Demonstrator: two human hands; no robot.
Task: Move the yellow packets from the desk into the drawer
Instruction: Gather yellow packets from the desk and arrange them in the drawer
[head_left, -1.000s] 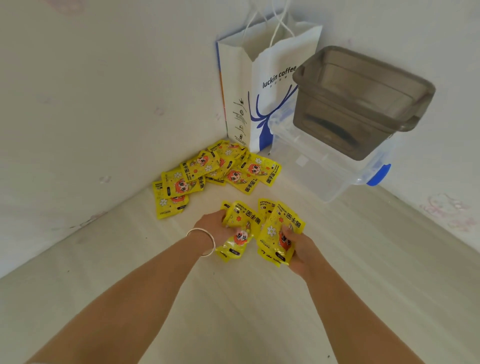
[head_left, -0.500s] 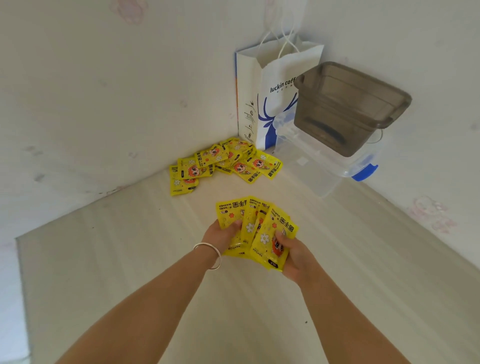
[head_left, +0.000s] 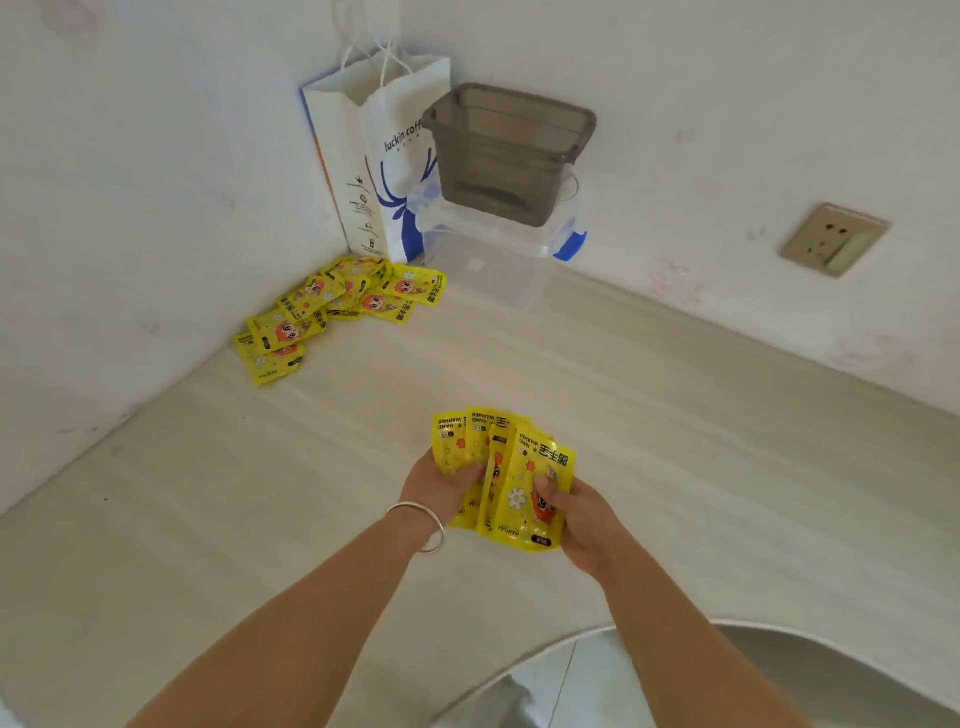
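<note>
Both hands hold one fanned bunch of yellow packets (head_left: 524, 467) above the middle of the pale desk (head_left: 701, 441). My left hand (head_left: 439, 486), with a silver bangle on the wrist, grips the bunch's left side. My right hand (head_left: 584, 519) grips its right side, thumb on the front packet. A pile of several more yellow packets (head_left: 337, 306) lies in the far left corner against the wall. No drawer is in view.
A white and blue paper bag (head_left: 374, 171) stands in the corner. Beside it a dark grey bin (head_left: 509, 150) sits on a clear lidded box (head_left: 493, 260). A wall socket (head_left: 834, 239) is at right. The desk's curved front edge (head_left: 779, 631) shows at bottom right.
Both hands have gathered the packets into a fan, lifted them off the desk and drawn them back toward me. The view has pulled back from the corner.
</note>
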